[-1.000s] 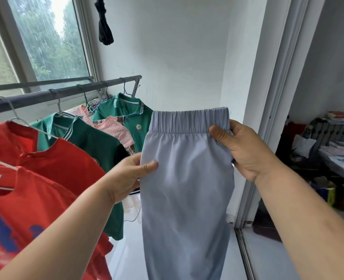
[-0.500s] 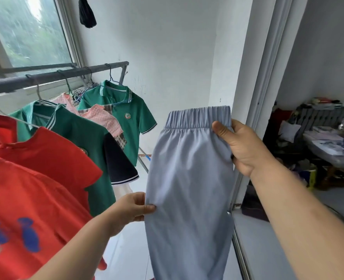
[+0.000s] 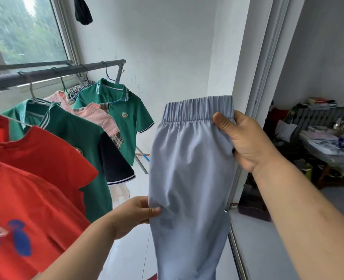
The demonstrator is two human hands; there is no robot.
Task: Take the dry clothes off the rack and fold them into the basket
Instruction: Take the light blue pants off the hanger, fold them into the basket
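Observation:
Light blue trousers [image 3: 189, 168] with an elastic waistband hang in front of me, folded lengthwise. My right hand [image 3: 246, 138] grips the right end of the waistband, thumb on the front. My left hand [image 3: 132, 215] pinches the left edge of the trousers about halfway down. The grey rack bar [image 3: 52, 74] runs along the left, holding red T-shirts [image 3: 29, 188], green polo shirts [image 3: 126, 126] and a pink checked garment [image 3: 100, 116] on hangers. No basket is in view.
A window [image 3: 25, 31] sits behind the rack, with a dark cloth [image 3: 83, 11] hanging above. A sliding door frame [image 3: 254, 118] stands right of the trousers. Beyond it is a cluttered table [image 3: 328, 146] in the room. White tiled floor lies below.
My left hand has slid down the left edge of the trousers from near the waistband to mid-length. My right hand has kept its grip on the waistband.

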